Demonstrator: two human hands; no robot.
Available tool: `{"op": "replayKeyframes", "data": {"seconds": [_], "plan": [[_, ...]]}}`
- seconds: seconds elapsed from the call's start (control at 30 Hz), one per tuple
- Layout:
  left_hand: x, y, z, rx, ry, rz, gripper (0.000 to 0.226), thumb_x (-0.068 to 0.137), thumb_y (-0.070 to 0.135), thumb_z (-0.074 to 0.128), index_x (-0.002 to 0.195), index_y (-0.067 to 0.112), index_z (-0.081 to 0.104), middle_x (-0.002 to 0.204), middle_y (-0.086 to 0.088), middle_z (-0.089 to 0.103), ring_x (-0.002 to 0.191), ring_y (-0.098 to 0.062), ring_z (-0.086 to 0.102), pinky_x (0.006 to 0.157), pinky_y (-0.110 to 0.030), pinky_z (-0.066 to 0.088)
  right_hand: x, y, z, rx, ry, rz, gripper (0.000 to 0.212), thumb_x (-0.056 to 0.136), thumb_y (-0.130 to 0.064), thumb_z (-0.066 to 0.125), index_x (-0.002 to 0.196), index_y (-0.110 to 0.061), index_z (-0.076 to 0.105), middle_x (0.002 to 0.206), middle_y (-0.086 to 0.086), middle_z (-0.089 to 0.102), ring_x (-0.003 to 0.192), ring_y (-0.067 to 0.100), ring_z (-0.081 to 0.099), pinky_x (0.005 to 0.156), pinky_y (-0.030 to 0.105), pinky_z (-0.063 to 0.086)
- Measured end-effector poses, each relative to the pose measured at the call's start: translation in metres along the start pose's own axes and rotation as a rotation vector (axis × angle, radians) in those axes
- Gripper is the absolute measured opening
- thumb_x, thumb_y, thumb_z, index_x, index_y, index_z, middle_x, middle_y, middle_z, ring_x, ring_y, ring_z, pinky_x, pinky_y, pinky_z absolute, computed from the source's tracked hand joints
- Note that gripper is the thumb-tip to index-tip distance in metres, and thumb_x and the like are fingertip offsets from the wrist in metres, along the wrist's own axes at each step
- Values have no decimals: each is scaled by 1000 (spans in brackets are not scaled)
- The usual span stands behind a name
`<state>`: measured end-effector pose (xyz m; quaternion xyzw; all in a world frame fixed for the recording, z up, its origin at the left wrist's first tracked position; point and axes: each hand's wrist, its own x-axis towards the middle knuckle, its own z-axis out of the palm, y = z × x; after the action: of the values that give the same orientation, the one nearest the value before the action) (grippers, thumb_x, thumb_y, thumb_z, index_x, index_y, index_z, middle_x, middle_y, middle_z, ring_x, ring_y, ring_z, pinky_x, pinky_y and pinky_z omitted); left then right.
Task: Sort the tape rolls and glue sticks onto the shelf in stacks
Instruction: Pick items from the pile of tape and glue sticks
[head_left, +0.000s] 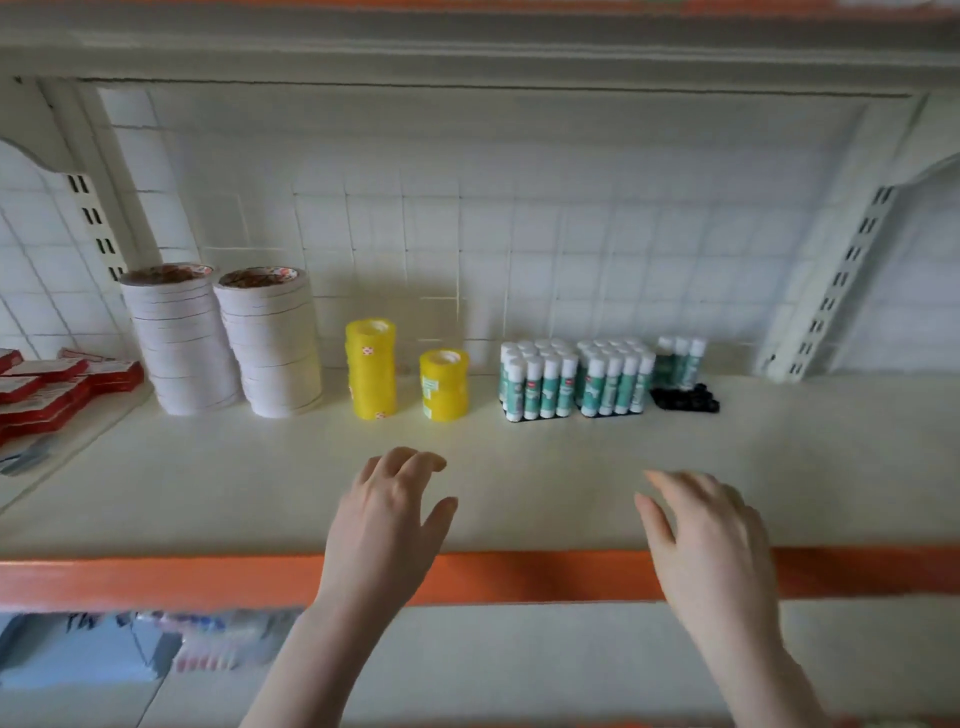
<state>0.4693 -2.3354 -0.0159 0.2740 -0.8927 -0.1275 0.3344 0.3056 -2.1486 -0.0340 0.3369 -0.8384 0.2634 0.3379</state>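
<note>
Tape rolls stacked on shelf

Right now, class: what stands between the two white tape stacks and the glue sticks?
In the head view, two yellow tape stacks, the left one taller, stand between the white tape stacks and the glue sticks.

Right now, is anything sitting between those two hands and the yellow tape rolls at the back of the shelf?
Nothing visible does. The left hand and right hand hover empty over the front of the shelf, and only bare shelf surface lies between them and the two yellow tape stacks. The white tape stacks and glue sticks stand off to either side.
</note>
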Motion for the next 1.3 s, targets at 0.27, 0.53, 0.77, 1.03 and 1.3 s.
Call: {"op": "replayKeyframes", "data": {"seconds": [0.27, 0.53, 0.77, 1.03, 1.3], "plan": [[1, 148, 80, -107, -93, 152, 30, 81, 27, 69, 109, 18, 65, 111, 2, 61, 105, -24, 54, 79, -34, 45, -27, 150, -64, -139, 125, 163, 24, 76, -24, 56, 87, -8, 71, 77, 9, 66, 70, 33, 63, 64, 39, 51], [-5, 354, 191, -214, -134, 235, 31, 80, 26, 70, 110, 19, 64, 112, 4, 61, 107, -21, 54, 79, -30, 43, -25, 359, -141, -260, 76, 213, 28, 80, -29, 49, 92, -15, 70, 82, 5, 65, 74, 31, 63, 64, 38, 50], [11, 495, 270, -270, -186, 301, 27, 76, 22, 74, 102, 18, 67, 104, 2, 64, 98, -24, 58, 76, -33, 46, -17, 510, -185, -347, 102, 285, 18, 79, -18, 63, 93, -11, 72, 83, 7, 67, 72, 31, 63, 65, 39, 51], [48, 611, 363, -311, -185, 385, 28, 80, 28, 69, 107, 20, 65, 110, 4, 61, 104, -21, 55, 78, -32, 45, 10, 649, -190, -397, 93, 373, 11, 81, -11, 68, 92, -11, 70, 87, 6, 68, 76, 27, 64, 67, 39, 51], [82, 708, 430, -306, -226, 387, 31, 81, 29, 69, 110, 20, 64, 111, 7, 60, 107, -17, 52, 77, -28, 42, 49, 765, -200, -354, 105, 383, 13, 73, -6, 74, 84, -10, 68, 77, 5, 64, 71, 26, 61, 63, 38, 52]]}}
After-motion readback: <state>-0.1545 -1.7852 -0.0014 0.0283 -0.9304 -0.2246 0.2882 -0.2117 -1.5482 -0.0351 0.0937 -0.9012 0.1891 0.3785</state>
